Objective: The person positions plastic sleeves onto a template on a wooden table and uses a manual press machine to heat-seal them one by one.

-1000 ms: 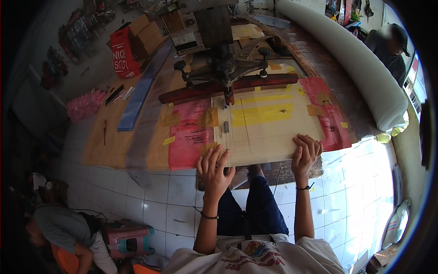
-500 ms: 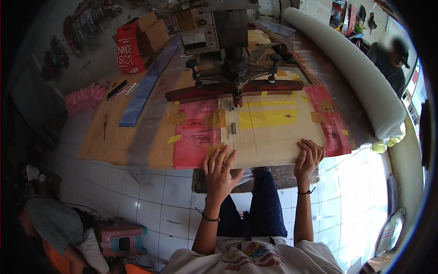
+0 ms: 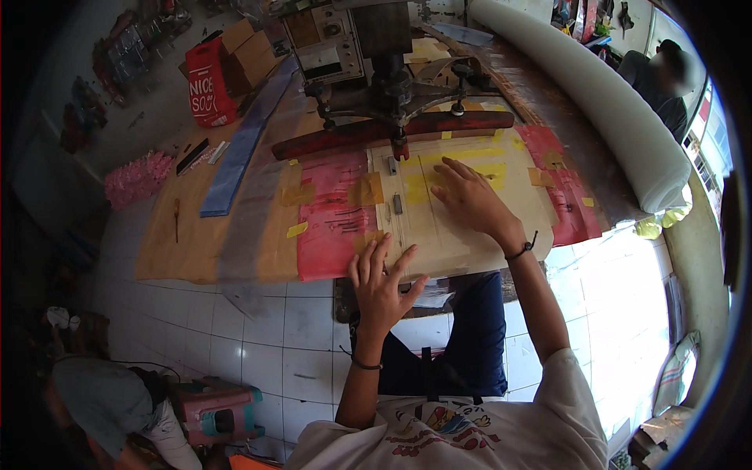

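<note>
My left hand (image 3: 382,283) rests with spread fingers at the near edge of a beige sheet (image 3: 439,243), fingertips by the red strip (image 3: 329,235) on its left. Flat on the sheet, near a band of yellow tape (image 3: 487,174), lies my right hand (image 3: 474,200), fingers stretched out. Nothing shows in either hand. Two small grey metal blocks stand along the sheet's left side, the nearer metal block (image 3: 398,204) between my hands. Just beyond, a long dark-red pressing bar (image 3: 462,122) hangs under the machine head (image 3: 392,86), at a slight tilt.
A blue folded strip (image 3: 235,172) and a screwdriver-like tool (image 3: 176,221) lie to the left. Along the right runs a thick white roll (image 3: 595,102). A person (image 3: 658,82) is beyond it; another person (image 3: 110,399) bends low at lower left, beside a pink stool (image 3: 215,411).
My right hand has moved from the sheet's near right edge inward and left, onto its middle. My left hand stays at the near edge. The whole view has shifted slightly.
</note>
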`<state>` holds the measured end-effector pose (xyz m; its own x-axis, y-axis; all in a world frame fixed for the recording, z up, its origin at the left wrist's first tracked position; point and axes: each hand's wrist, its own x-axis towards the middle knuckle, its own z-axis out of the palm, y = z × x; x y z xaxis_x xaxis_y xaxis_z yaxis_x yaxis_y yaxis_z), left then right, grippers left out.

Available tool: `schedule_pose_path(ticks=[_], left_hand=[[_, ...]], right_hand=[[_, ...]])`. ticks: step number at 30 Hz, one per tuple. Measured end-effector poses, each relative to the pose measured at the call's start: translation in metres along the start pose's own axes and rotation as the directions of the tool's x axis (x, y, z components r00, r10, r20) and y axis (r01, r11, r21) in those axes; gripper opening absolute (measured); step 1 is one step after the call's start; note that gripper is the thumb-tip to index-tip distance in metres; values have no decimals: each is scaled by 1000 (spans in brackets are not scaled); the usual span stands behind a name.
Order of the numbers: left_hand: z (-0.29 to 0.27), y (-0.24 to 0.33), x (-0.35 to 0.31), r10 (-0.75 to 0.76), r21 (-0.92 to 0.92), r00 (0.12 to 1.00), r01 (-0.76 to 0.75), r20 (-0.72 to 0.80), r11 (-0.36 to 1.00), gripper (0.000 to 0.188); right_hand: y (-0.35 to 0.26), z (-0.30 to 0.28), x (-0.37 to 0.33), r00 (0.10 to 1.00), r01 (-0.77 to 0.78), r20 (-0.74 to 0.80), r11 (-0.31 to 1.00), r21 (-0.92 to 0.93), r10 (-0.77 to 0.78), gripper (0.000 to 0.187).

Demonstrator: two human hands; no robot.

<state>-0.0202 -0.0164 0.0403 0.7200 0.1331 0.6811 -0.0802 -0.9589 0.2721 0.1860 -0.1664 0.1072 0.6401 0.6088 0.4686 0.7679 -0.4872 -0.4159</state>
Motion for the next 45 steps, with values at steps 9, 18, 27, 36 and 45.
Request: schedule_pose_path(ticks=[9,18,27,36,45], left_hand=[[-2,-5,-5,-24,-6,1000,25,14,1000,53],[-1,-6,-3,-33,2,999,33,33,999,57],[-17,2,6,-51,-65,998,53,32,996,52],[-8,21,42,96,-103,986,-82,138,991,32],[6,21,41,64,-144,995,-53,74,988,29]], right_hand=[[-21,19,4,957,118,285,973,-199,-58,62],[-18,25,7,981,41,194,979,-199,-1,60],[-32,3,-32,988,45,152,967,-251,-6,54],[-32,-36,-18,926,-159,363,980,121,105,21],[20,-6,3,998,31,58,998,-45,-29,33]])
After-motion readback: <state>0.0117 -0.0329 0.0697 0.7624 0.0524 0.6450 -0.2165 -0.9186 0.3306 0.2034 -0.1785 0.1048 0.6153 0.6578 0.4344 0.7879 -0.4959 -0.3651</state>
